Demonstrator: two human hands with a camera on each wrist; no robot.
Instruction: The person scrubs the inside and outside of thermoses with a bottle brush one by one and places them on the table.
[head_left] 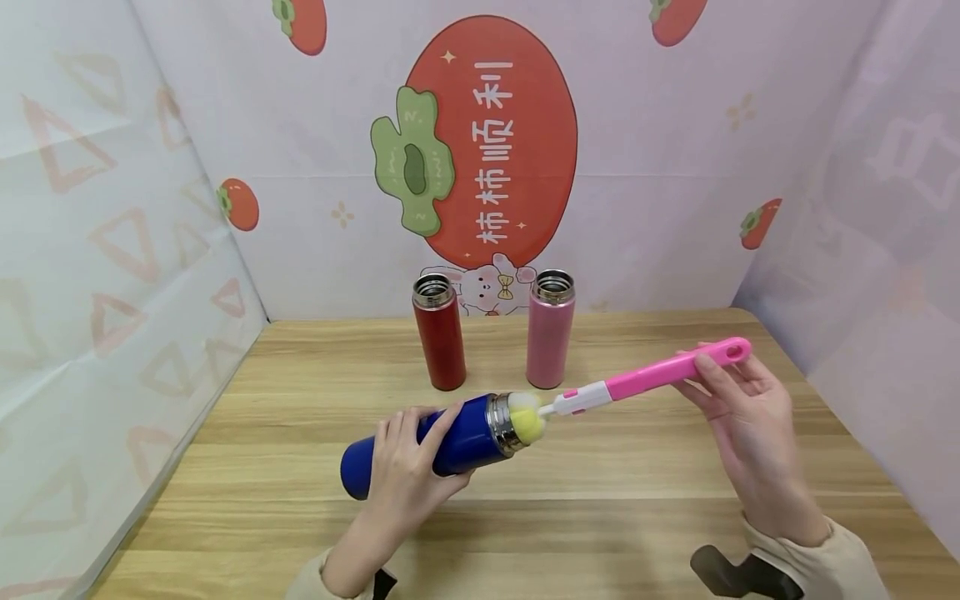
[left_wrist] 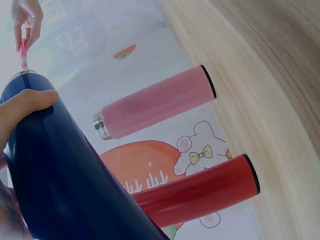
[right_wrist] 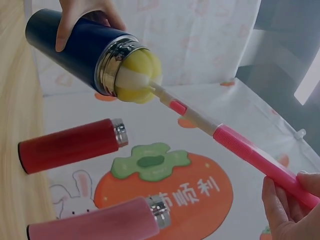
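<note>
My left hand (head_left: 408, 467) grips a blue thermos bottle (head_left: 468, 437) round its body, tilted with its open steel mouth to the right and slightly up. My right hand (head_left: 750, 412) pinches the pink handle of a bottle brush (head_left: 660, 373) near its holed end. The brush's yellow and white sponge head (right_wrist: 140, 75) sits partly in the bottle's mouth, with its rear part bulging out of the rim. In the left wrist view the blue bottle (left_wrist: 65, 160) fills the near side, and the thumb lies across it.
Behind the hands, a red bottle (head_left: 441, 342) and a pink bottle (head_left: 551, 342) stand upright and lidless on the wooden table (head_left: 322, 375). A printed cloth backdrop (head_left: 637, 208) hangs at the table's back edge, with cloth at both sides.
</note>
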